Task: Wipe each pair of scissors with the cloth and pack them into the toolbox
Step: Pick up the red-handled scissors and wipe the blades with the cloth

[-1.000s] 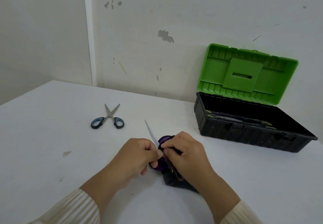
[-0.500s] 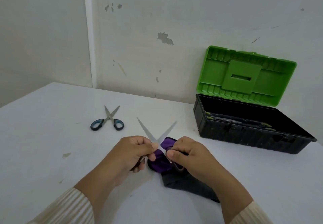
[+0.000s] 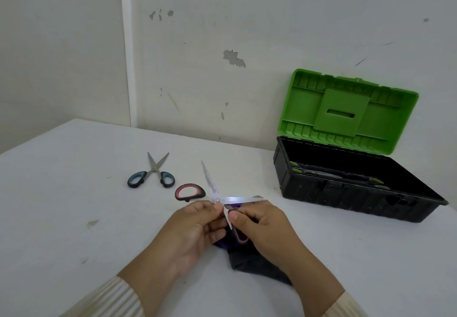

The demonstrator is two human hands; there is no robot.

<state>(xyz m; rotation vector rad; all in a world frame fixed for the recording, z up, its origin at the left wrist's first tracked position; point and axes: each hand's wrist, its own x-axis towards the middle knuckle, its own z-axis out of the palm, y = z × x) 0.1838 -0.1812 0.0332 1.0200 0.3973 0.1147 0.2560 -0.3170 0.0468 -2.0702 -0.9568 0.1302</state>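
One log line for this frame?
wipe | left hand + right hand hold red-handled scissors, blades spread, over cloth | blue-handled scissors on table | toolbox open

A bare, plain room here, more of a makeshift work corner than a home or a proper workshop. The white table (image 3: 74,217) is pushed right into the corner, with two off-white walls (image 3: 272,32) scuffed and chipped where the paint has flaked. No decoration on them. On the table, an open toolbox (image 3: 346,193) with a green lid (image 3: 346,111) stands against the wall, giving the spot its workbench feel.
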